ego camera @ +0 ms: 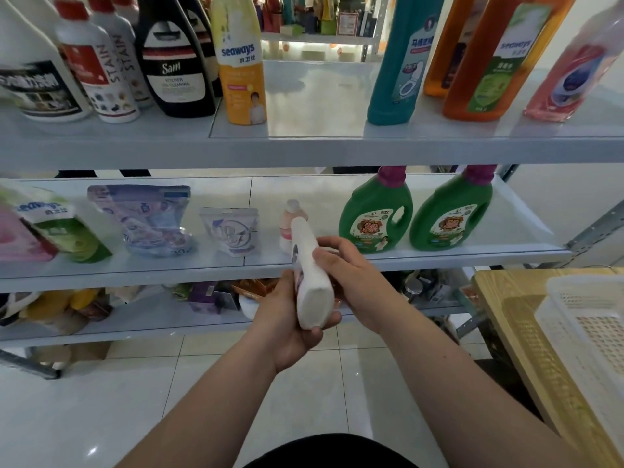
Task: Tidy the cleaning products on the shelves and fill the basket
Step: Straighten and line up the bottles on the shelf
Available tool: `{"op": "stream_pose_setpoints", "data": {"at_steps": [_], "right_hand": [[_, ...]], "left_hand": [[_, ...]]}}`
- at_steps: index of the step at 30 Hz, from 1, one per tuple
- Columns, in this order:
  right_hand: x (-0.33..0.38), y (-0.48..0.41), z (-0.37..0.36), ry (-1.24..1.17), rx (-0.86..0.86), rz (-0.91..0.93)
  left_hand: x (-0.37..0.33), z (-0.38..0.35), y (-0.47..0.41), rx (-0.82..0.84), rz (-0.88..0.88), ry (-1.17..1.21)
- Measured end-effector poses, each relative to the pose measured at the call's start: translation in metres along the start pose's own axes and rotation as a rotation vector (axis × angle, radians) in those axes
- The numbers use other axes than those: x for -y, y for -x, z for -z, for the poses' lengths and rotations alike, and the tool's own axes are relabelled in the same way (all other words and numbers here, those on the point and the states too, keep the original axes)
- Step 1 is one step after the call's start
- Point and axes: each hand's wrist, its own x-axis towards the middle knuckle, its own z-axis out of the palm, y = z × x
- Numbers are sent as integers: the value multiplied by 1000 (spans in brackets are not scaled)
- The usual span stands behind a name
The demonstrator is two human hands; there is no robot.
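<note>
Middle shelf: white bottle held in mid-air just in front of its front edge. White mesh basket far right on wooden table, well apart from bottle. Bottle plain white, flat oval base, narrowing toward top, label partly visible on left side. Long axis runs away from camera: base toward viewer, top tilted up at shelf. Left hand curled round base end from below. Right hand fingers wrapped over body's right side.
</note>
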Motion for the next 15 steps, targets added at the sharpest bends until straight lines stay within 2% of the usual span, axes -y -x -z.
{"op": "stream_pose_setpoints", "data": {"at_steps": [3, 5, 7, 10, 12, 15], "right_hand": [[-1, -1, -13, -31, -54, -24], [-2, 1, -23, -15, -65, -19], [-4, 3, -34, -80, -63, -13], [-5, 6, -49, -151, -49, -23], [-4, 9, -58, -112, -41, -16], [3, 15, -67, 92, -106, 76]], "left_hand": [[-3, 11, 3, -69, -157, -166], [-6, 20, 7, -93, -282, -188], [-11, 29, 14, -61, -366, -189], [-20, 45, 21, 65, -392, -265], [-27, 59, 24, 114, -411, -349], [-37, 79, 31, -17, -584, -692]]}}
